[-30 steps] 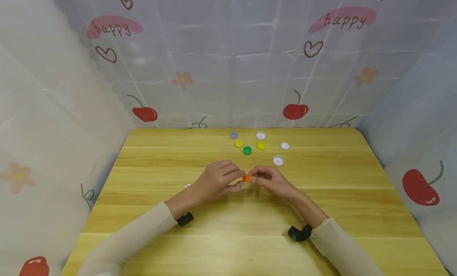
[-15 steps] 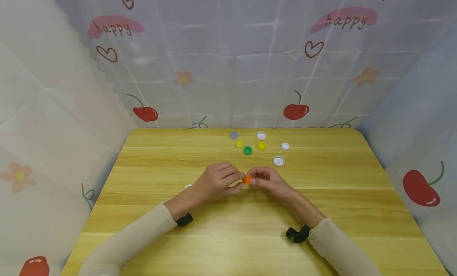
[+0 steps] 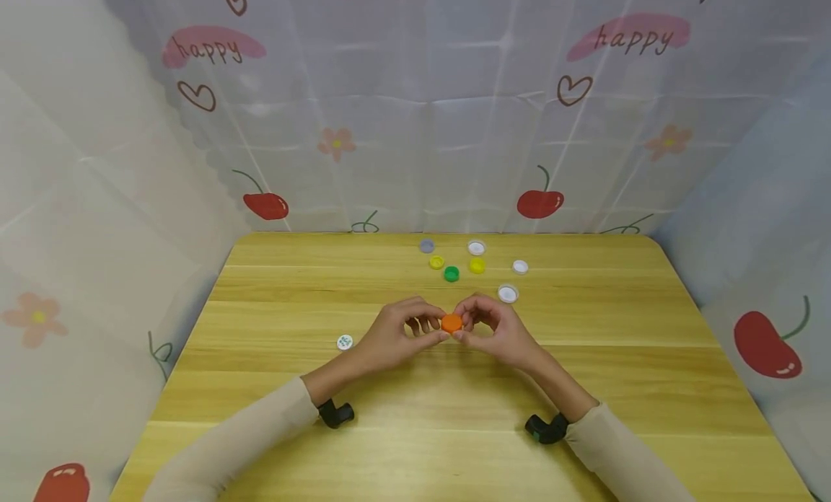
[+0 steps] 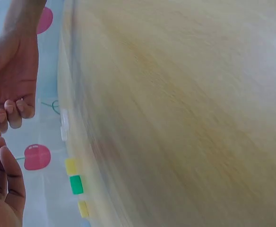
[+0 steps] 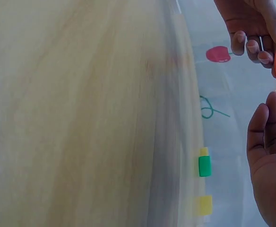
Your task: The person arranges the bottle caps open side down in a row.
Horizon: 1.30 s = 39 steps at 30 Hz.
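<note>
In the head view, an orange cap is held near the centre of the frame, directly between the two hands. Its left rim is pinched by the thumb and fingers of the left hand, and its right rim is pinched in the same way by the right hand; neither hand can be called nearer. The round face is turned toward the camera, so no long axis is shown. Above the cap in the frame, well apart from both hands, a green cap, two yellow caps, a grey cap and three white caps are spread on the worktop. A patterned white disc is seen left of centre, near the left forearm.

In the left wrist view, the orange cap is cut off by the left edge of the frame. The right hand is seen above it, with some fingers bent inward, and the left hand is seen below. The cap is shown against the curtain, and appears to be held off the worktop.

In the right wrist view, the orange cap is seen nearly side-on at the right edge, with the left hand above and the right hand below. The exact contact of the thumbs is hidden there.
</note>
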Each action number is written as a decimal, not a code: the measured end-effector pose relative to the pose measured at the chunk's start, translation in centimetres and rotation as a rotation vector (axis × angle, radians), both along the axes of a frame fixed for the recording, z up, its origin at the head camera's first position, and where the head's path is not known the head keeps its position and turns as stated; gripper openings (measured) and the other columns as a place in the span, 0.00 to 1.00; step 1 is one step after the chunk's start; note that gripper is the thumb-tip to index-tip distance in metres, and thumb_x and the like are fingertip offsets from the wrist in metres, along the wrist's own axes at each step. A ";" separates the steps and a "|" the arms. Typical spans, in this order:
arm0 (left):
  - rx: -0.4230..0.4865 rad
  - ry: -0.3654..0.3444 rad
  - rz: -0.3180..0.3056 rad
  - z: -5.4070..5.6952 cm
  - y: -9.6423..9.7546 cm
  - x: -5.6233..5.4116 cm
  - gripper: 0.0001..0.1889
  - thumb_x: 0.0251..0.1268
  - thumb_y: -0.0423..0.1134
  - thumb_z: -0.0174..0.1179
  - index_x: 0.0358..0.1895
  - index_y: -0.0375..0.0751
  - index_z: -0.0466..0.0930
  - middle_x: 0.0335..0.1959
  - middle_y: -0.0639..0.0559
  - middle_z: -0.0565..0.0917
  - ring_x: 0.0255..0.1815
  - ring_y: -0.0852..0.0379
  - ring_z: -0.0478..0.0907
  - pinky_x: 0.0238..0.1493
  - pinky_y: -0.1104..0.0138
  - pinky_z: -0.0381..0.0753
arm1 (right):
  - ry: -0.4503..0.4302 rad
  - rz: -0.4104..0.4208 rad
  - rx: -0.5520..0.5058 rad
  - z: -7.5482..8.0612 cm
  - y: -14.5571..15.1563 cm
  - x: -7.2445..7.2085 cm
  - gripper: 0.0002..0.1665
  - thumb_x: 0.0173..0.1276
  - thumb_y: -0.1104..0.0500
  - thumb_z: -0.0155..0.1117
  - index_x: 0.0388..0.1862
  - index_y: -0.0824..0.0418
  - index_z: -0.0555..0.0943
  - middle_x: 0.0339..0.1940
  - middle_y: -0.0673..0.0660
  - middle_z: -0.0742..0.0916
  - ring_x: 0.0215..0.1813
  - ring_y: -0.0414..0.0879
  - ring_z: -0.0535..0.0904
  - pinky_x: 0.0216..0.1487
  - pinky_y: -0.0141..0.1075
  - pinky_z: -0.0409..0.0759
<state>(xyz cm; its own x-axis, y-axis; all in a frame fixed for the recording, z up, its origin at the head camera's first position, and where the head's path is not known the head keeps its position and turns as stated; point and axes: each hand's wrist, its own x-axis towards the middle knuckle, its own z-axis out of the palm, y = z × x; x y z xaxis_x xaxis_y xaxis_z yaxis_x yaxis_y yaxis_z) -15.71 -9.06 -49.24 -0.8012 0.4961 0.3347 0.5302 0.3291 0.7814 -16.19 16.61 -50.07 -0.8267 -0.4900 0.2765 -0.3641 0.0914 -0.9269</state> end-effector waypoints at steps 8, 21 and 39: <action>-0.103 0.012 -0.013 -0.2 -1.2 0.2 0.13 0.70 0.48 0.74 0.54 0.53 0.90 0.41 0.58 0.87 0.40 0.62 0.82 0.41 0.70 0.85 | 0.058 0.006 0.108 -0.3 -0.5 0.0 0.19 0.65 0.66 0.80 0.51 0.52 0.86 0.43 0.53 0.86 0.42 0.50 0.81 0.48 0.38 0.85; -0.310 0.040 0.061 -0.4 -5.5 1.0 0.12 0.68 0.49 0.76 0.52 0.59 0.89 0.51 0.57 0.84 0.45 0.61 0.82 0.48 0.68 0.85 | 0.193 0.066 0.470 0.6 -5.1 -0.4 0.17 0.65 0.54 0.80 0.48 0.46 0.81 0.41 0.51 0.84 0.43 0.44 0.80 0.47 0.36 0.84; -0.606 0.075 0.133 -1.2 -9.4 0.9 0.11 0.65 0.54 0.77 0.42 0.56 0.89 0.55 0.58 0.83 0.62 0.50 0.77 0.73 0.42 0.69 | 0.283 0.123 0.815 -0.3 -11.9 -1.5 0.15 0.68 0.46 0.76 0.47 0.48 0.82 0.39 0.46 0.82 0.37 0.40 0.75 0.36 0.33 0.74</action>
